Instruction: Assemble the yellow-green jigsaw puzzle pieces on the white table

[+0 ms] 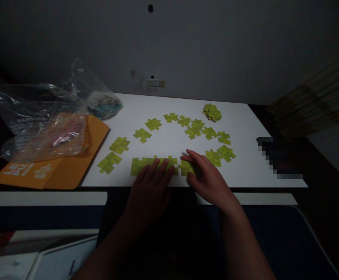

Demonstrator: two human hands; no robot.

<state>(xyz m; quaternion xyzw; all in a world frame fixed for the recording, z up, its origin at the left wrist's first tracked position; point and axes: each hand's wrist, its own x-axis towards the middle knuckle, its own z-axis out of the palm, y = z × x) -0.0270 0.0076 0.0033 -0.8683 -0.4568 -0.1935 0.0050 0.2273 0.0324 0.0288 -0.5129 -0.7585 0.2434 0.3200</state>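
The joined row of puzzle pieces lay along the near edge of the white tabletop, its long axis running from 9 o'clock to 3 o'clock. The left hand rested flat on that row, fingers spread and pointing toward 12 o'clock, pressing down rather than gripping anything. The right hand sat just to the 3 o'clock side of it, its grip narrow, fingertips pinching a single loose piece. That piece lay at the 9 o'clock side of the right grip and touched, or very nearly touched, the right end of the row; the dim light left the seam itself unclear. The right hand was plainly the nearer one to the loose piece.

More green pieces curved in an arc from 10 o'clock round to 2 o'clock beyond the hands, well apart from them, with a small stack of pieces at about 1 o'clock. At 10 o'clock, an orange envelope overlapped the tabletop's left edge with crumpled clear plastic bags heaped on it.
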